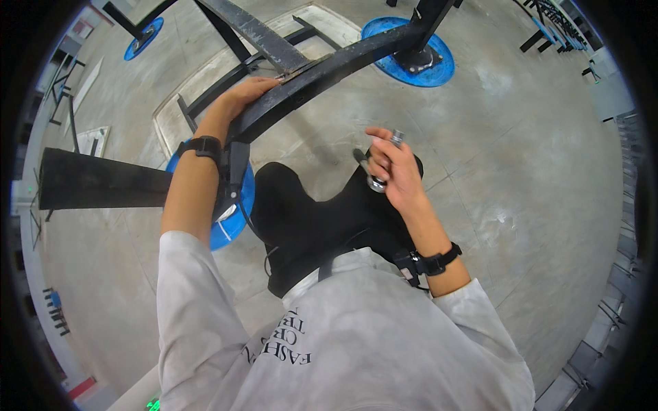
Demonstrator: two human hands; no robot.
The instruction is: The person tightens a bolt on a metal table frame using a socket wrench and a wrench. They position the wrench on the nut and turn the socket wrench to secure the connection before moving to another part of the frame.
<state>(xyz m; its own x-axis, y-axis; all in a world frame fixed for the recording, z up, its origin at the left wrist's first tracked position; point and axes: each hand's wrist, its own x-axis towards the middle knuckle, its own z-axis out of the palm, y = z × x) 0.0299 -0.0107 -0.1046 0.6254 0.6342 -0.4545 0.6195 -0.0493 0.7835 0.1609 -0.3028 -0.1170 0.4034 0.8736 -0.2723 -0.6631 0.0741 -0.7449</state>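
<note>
My left hand (pixel 248 92) rests on the black curved metal beam (pixel 329 65), close to the joint with a straight crosspiece (pixel 257 31). Its fingers lie stretched out along the surface, partly hidden. Over my right knee, my right hand (pixel 394 168) is closed round a shiny metal tool (pixel 376 183) that looks like a ratchet wrench. One bright end sticks out above the fingers, another below the palm, and a darker handle-like part shows beside them. The tool is apart from the frame. Most of its middle is hidden by my hand.
Blue round discs (pixel 439 65) lie under the frame's legs. A thick black leg (pixel 103 179) juts out to the left. Beneath the frame lies a pale panel (pixel 168 127) on the concrete floor (pixel 534 205). More black metal parts (pixel 555 24) stand at the far right.
</note>
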